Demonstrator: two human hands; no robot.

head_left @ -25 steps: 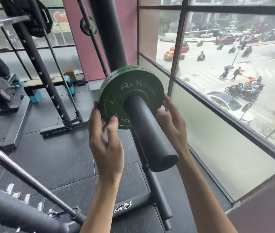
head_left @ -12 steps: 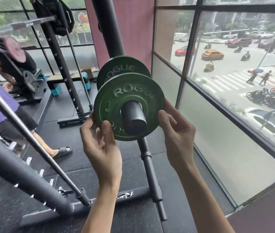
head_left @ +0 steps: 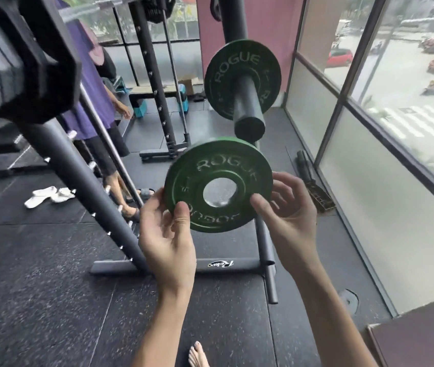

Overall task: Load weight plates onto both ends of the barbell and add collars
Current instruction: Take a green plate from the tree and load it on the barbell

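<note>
I hold a small green ROGUE weight plate (head_left: 218, 178) in front of me with both hands, free of any peg. My left hand (head_left: 166, 234) grips its lower left rim, thumb on the face. My right hand (head_left: 287, 210) grips its right rim, thumb on the face. A second green plate (head_left: 223, 75) stays on the black storage peg (head_left: 247, 109) of the plate rack behind. A barbell with a black plate (head_left: 33, 62) crosses the upper left, close to the camera.
The plate rack's base bar (head_left: 173, 266) lies on the black rubber floor just beyond my hands. A person in a purple shirt (head_left: 88, 83) stands at the left by a squat rack (head_left: 157, 83). A glass window wall (head_left: 369, 144) runs along the right. My bare foot (head_left: 197, 354) shows below.
The front green plate has slid off the end of the peg and come down toward me in both hands. The view has swung left and down.
</note>
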